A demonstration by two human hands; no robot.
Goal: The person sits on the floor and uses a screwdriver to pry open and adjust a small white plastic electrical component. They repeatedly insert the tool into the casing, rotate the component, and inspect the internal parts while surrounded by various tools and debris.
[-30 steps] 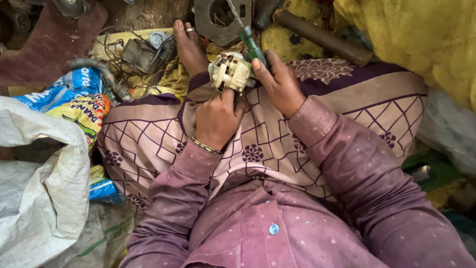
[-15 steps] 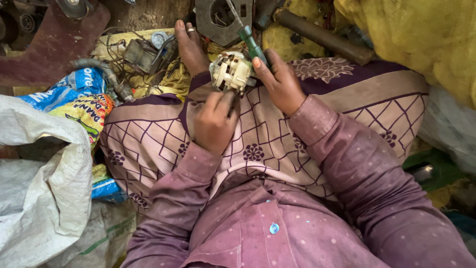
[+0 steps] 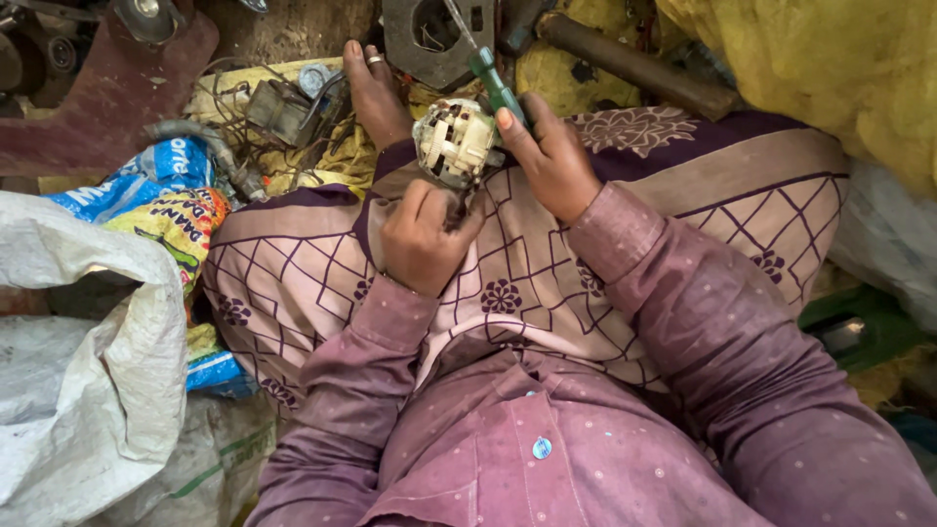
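Observation:
A cream plastic electrical part with metal bits rests on my lap, over purple patterned cloth. My left hand grips it from below, fingers curled around its lower edge. My right hand holds a green-handled screwdriver, its shaft pointing up and away past the part. My bare foot with a toe ring lies just left of the part.
A grey metal housing and a rusty pipe lie ahead. Small scrap parts and wires sit left of the foot. A white woven sack and coloured wrappers are at left, yellow plastic sheet at right.
My left hand has slid slightly lower and its wrist turned, hiding the bangle. The right hand and screwdriver stay nearly where they were.

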